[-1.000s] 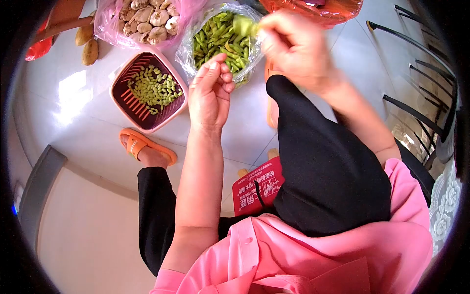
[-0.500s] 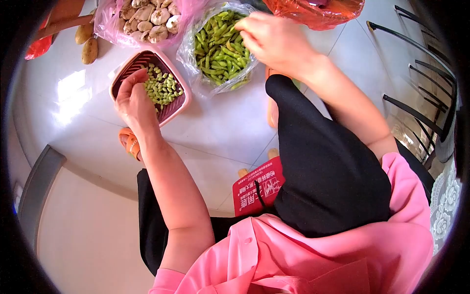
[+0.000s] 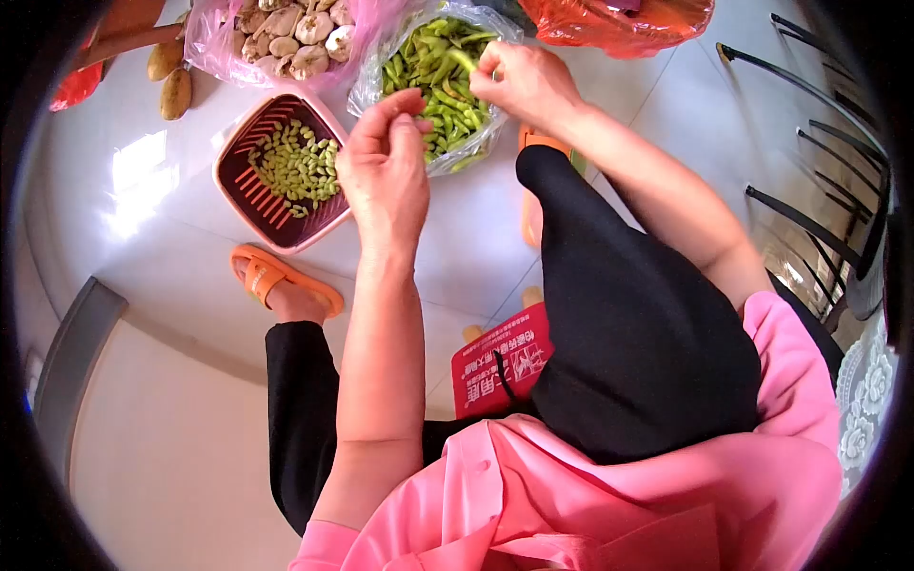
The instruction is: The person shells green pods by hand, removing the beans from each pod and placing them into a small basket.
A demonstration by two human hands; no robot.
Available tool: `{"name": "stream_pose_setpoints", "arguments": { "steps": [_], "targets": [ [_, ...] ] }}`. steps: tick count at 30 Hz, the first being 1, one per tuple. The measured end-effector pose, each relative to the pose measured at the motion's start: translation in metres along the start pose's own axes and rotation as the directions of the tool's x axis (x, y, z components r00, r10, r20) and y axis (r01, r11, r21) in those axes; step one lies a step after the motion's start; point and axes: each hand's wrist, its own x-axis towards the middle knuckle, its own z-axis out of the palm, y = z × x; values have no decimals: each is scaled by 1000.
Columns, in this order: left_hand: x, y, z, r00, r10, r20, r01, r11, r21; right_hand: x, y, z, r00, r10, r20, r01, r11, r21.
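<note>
My right hand (image 3: 528, 88) pinches a green edamame pod (image 3: 464, 61) over the clear plastic bag (image 3: 367, 93), which is full of edamame pods (image 3: 428, 67). To its left, my left hand (image 3: 383, 176) is raised between the basket and the bag. Its fingers are loosely bent, thumb and forefinger a little apart, and I see nothing between them. Shelled green beans (image 3: 295, 164) lie in a pink basket (image 3: 228, 143) with a dark slatted inside, just left of that hand.
A pink bag (image 3: 214, 48) of garlic bulbs (image 3: 312, 62) stands behind the basket. Potatoes (image 3: 175, 93) lie at the far left, and a red plastic bag (image 3: 619, 33) sits at the back. Black chair legs (image 3: 809, 224) are on the right. Orange slippers (image 3: 286, 278) are on my feet.
My left hand has moved right, from over the basket to beside the bag. My right hand has drawn slightly back, and a pod now shows in its fingers.
</note>
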Motion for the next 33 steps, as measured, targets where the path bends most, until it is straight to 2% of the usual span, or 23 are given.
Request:
{"name": "stream_pose_setpoints", "arguments": {
  "steps": [1,3,5,6,7,10,11,12,13,14,15,16,17,18,19,21,22,23,25,26,30,32,33],
  "targets": [
    [-1,-4,4,998,-57,15,57,998,34,-5,-8,-5,996,73,52,-80,983,163],
    [-2,-5,8,991,-128,34,127,991,32,-13,-13,-3,980,44,192,-143,829,541],
    [-3,-4,9,964,-261,44,263,962,-71,-20,-21,-9,969,-32,246,-155,694,703],
    [-3,-5,8,957,-284,60,289,951,-107,-22,-24,-15,969,-33,243,-154,693,705],
    [-2,-5,7,957,-282,59,287,952,-106,-23,-27,-21,939,-59,339,-227,634,739],
    [0,-4,5,952,-294,89,303,851,-429,-25,-25,-26,880,-86,467,-366,506,781],
    [0,-3,6,952,-294,89,303,851,-429,-26,-23,-26,858,-81,508,-428,435,792],
    [1,-3,8,981,-191,-12,176,926,-335,-27,-22,-25,857,-81,508,-429,435,792],
    [1,-3,9,992,-74,-102,50,974,-223,-28,-22,-25,923,-80,377,-238,652,720],
    [4,-12,5,963,264,-54,-258,961,99,-28,-20,-24,963,-118,240,-41,821,570],
    [4,-6,3,963,264,-54,-258,961,99,-27,-19,-27,963,-118,241,-41,821,570],
    [3,3,1,876,452,167,-475,755,452,-23,-17,-30,931,-84,355,-163,774,612],
    [1,9,0,745,507,434,-645,380,663,-21,-15,-34,883,-60,465,-285,719,634],
    [-2,9,4,781,509,363,-605,471,642,-18,-17,-41,819,-77,569,-425,584,692],
    [-4,7,3,781,509,362,-605,471,642,-16,-21,-46,818,-78,569,-425,585,691],
    [-9,3,3,897,367,248,-442,712,545,-17,-28,-55,755,19,655,-589,458,666],
    [-9,0,5,922,349,170,-387,796,465,-16,-26,-51,793,59,607,-569,429,701],
    [-9,-2,6,922,349,170,-387,796,466,-17,-26,-46,793,58,607,-569,429,702],
    [-8,-3,7,980,183,82,-200,916,349,-19,-27,-41,928,35,371,-343,474,811],
    [-8,-1,8,985,142,94,-165,927,335,-18,-21,-44,902,-11,431,-352,558,752],
    [-12,-3,14,989,131,68,-146,926,348,-20,-20,-29,950,-46,308,-247,489,837],
    [-14,-4,15,948,308,85,-304,789,534,-21,-19,-24,958,-49,283,-211,548,809],
    [-15,-3,15,947,308,85,-305,789,534,-20,-21,-24,965,-53,257,-174,605,777]
  ]
}}
